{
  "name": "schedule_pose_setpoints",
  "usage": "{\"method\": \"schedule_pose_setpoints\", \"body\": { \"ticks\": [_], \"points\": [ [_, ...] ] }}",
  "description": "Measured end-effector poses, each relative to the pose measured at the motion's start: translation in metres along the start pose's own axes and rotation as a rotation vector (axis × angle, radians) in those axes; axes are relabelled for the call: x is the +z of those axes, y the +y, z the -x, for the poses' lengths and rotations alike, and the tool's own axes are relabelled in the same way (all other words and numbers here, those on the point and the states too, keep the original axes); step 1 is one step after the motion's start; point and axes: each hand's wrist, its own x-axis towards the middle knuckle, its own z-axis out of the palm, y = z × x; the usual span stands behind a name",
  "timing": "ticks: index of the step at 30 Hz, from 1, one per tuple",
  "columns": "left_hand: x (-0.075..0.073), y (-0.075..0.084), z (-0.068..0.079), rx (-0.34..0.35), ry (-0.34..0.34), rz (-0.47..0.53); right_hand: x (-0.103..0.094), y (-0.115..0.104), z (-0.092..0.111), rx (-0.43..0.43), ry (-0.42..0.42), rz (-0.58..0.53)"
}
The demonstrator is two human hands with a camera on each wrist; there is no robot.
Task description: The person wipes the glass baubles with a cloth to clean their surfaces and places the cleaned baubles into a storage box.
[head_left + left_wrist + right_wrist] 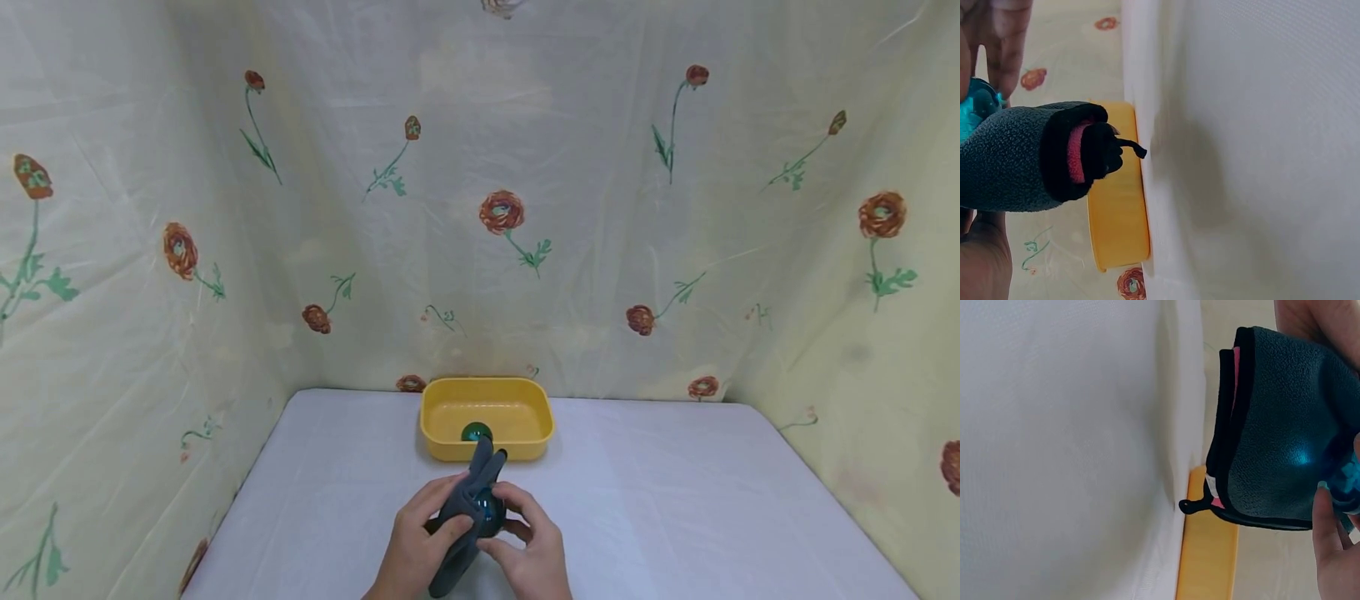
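Note:
In the head view, my left hand (420, 533) grips a folded dark grey cloth (455, 567) at the near middle of the table. My right hand (534, 546) holds a glossy teal see-through ball (491, 513) between thumb and fingers, against the cloth. Black edging, a pink inner side and a small black loop show on the cloth (1016, 156) in the left wrist view. The right wrist view shows the teal ball (1346, 478) only in part, at the right edge beside a fingertip.
Beyond the hands, a yellow rectangular tub (543, 429) stands at the table's far edge. A green ball (477, 431) lies inside it, partly hidden by its front rim and the cloth. White covering lies over the table (675, 500); a flower-print curtain (585, 250) surrounds it.

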Motion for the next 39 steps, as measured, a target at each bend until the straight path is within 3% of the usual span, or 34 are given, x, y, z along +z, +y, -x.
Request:
{"method": "schedule_pose_setpoints", "body": {
  "ticks": [4, 11, 17, 32, 39],
  "points": [
    [0.001, -0.001, -0.001, -0.013, -0.009, 0.002, 0.0, -0.001, 0.001, -0.006, 0.007, 0.008],
    [0.002, -0.002, 0.0, -0.026, -0.011, 0.0, -0.001, 0.0, 0.002, 0.056, -0.002, -0.019],
    [0.002, -0.002, 0.001, -0.016, -0.019, -0.001, -0.003, 0.002, 0.002, 0.046, -0.005, -0.002],
    [0.003, 0.001, 0.002, -0.015, -0.039, 0.011, -0.011, 0.007, -0.003, 0.101, -0.124, -0.086],
    [0.004, 0.003, 0.004, -0.011, -0.055, 0.019, -0.013, 0.006, -0.004, 0.15, -0.119, -0.104]
  ]
}}
